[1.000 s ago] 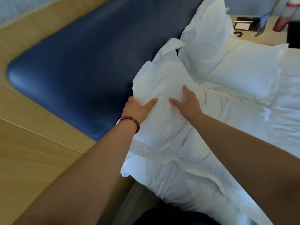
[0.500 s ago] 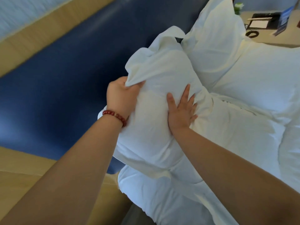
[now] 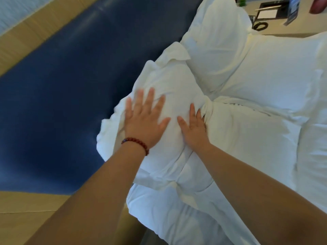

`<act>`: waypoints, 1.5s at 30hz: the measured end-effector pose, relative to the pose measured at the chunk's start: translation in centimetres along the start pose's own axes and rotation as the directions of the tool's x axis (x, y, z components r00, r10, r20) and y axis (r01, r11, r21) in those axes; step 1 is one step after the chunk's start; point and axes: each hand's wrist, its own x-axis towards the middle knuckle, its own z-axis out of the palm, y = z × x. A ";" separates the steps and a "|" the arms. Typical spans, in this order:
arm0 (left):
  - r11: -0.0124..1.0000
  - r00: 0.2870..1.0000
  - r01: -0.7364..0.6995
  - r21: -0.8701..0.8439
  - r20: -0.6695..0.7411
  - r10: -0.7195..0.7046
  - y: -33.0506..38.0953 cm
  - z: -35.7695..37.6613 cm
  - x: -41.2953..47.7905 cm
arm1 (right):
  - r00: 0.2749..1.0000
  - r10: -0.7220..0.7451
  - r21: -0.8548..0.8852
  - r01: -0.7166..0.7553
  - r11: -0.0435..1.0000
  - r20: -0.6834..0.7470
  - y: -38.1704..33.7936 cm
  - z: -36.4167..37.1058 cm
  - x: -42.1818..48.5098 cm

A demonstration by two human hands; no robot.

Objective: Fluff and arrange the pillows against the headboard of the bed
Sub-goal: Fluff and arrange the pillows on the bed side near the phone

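Fingertips of the left hand (image 3: 144, 121) are motion-blurred. The right hand (image 3: 192, 127) loses its outer fingers in a pillow (image 3: 169, 82) fold. At 1 o'clock, small items on the worktop (image 3: 300, 28) are cropped and unidentifiable.

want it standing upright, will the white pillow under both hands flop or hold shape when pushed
The creased white fabric pillow probably gives softly: it wrinkles under the flat left hand and bunches beside the right hand. Likely floppy, so it may slump without the padded blue headboard.

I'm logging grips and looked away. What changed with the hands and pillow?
The left hand let go of the near pillow and now presses flat on it, fingers spread. The right hand stayed flat on it; the pillow still lies against the blue headboard.
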 end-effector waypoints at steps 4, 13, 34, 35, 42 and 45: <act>0.988 0.988 0.115 0.099 0.091 -0.124 -1.6 2.2 0.1 | 0.993 -0.091 -0.284 0.109 0.953 0.075 4.0 -1.6 -1.9; 0.989 0.996 -0.092 0.117 0.032 0.089 0.7 5.5 -1.8 | 0.999 -0.007 -0.703 -0.028 0.711 -0.047 8.8 -3.4 -4.5; 0.920 0.919 -0.356 0.162 0.236 0.315 12.2 13.1 8.2 | 0.974 0.143 -0.624 -0.222 0.750 -0.175 15.5 -13.2 1.5; 0.920 0.919 -0.353 0.170 0.247 0.307 12.5 13.7 8.2 | 0.970 0.145 -0.621 -0.238 0.747 -0.197 15.9 -13.8 1.8; 0.962 0.950 -0.273 0.025 0.165 0.265 13.1 14.3 8.3 | 0.818 0.508 -0.472 -0.572 0.671 -0.268 23.1 -20.5 4.0; 0.969 0.983 -0.149 -0.195 0.073 0.166 14.3 13.2 9.3 | 0.815 0.491 -0.376 -0.579 0.724 -0.309 24.7 -20.6 4.3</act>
